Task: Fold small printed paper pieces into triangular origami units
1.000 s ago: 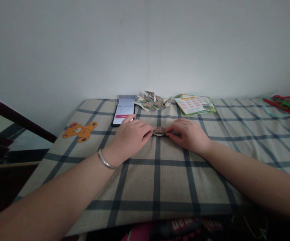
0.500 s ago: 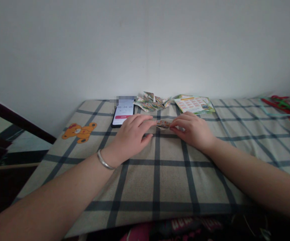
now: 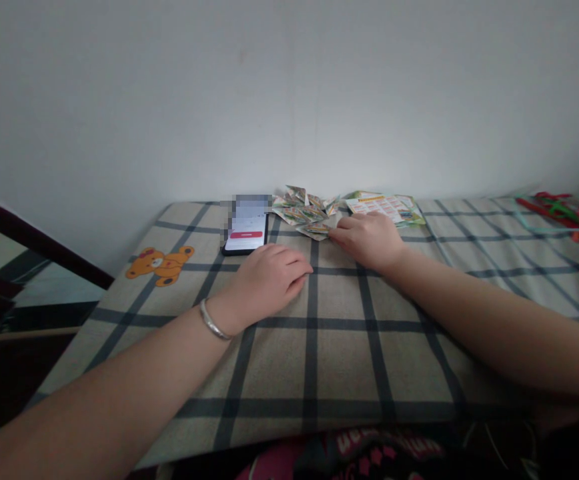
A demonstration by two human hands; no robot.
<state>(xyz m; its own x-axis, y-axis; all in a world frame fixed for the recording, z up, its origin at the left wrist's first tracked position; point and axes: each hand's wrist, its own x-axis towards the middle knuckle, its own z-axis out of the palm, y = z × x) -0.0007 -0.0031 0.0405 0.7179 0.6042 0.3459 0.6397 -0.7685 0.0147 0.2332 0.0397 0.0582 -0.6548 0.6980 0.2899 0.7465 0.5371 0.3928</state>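
My right hand [image 3: 369,240] pinches the near right corner of a folded printed paper [image 3: 313,231], which is pointed and lies low at the front of a pile of similar folded papers [image 3: 297,212]. On the checked cloth, closer to me, rests my left hand [image 3: 272,280]. Its fingers are curled together with the thumb tucked beside them, and nothing shows in them. A silver bangle [image 3: 213,321] circles the left wrist. Just beyond the left hand lies a phone [image 3: 246,235] with a lit screen. Flat printed sheets [image 3: 377,205] are stacked behind my right hand.
A checked tablecloth [image 3: 344,360] covers the table, which stands against a pale wall [image 3: 289,93]. An orange bear picture [image 3: 160,265] is at the left. Red and teal ribbon-like strips [image 3: 564,213] lie at the far right. A dark rail [image 3: 39,233] slants beyond the left edge.
The right hand has carried the folded paper away from me to the pile. The left hand has let go of it, drawn back slightly toward me and closed its fingers.
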